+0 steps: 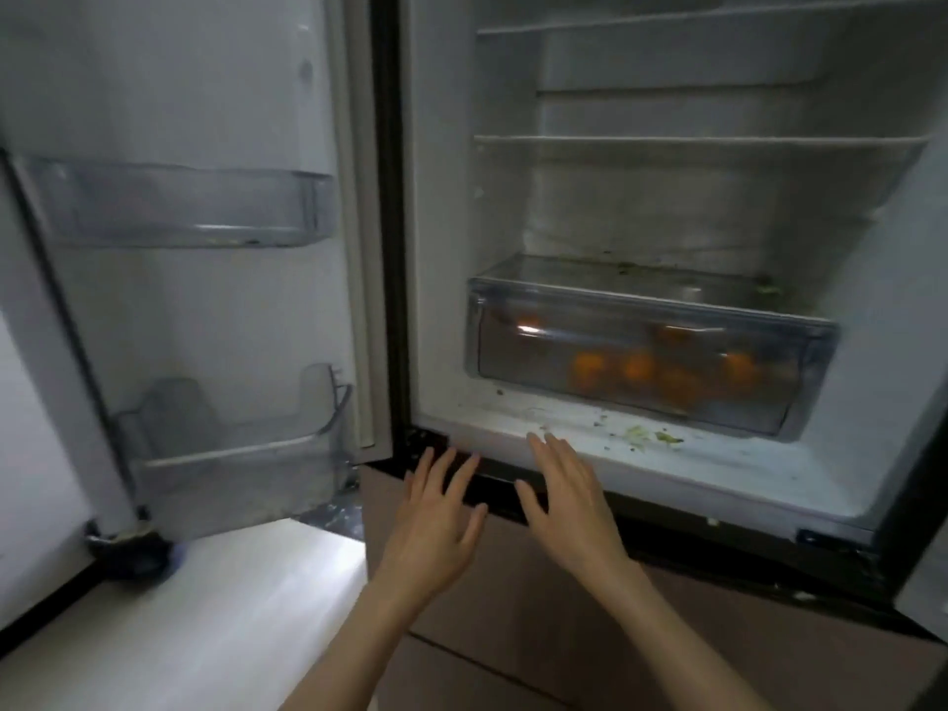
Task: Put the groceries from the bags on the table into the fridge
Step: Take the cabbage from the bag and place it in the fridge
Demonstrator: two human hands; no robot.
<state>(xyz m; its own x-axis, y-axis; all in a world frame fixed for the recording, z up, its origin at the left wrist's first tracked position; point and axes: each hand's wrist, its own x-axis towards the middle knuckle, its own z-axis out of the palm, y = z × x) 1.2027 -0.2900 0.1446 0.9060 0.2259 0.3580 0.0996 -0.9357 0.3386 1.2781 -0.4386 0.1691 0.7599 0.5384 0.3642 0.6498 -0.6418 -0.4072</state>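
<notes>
Both bare hands, left hand (436, 526) and right hand (567, 497), hover with fingers spread, holding nothing. Beyond the fingertips, round orange fruits (662, 374) sit inside the clear plastic drawer (641, 310) of the open white fridge (441, 197). No writing is legible.

Crisper drawer (636, 346): clear, glossy plastic, smudged. Door bins (179, 207): same transparent plastic, scuffed. Fridge (441, 197) liner: smooth white plastic, soiled at the floor. Door gasket (388, 223): matt black rubber.
</notes>
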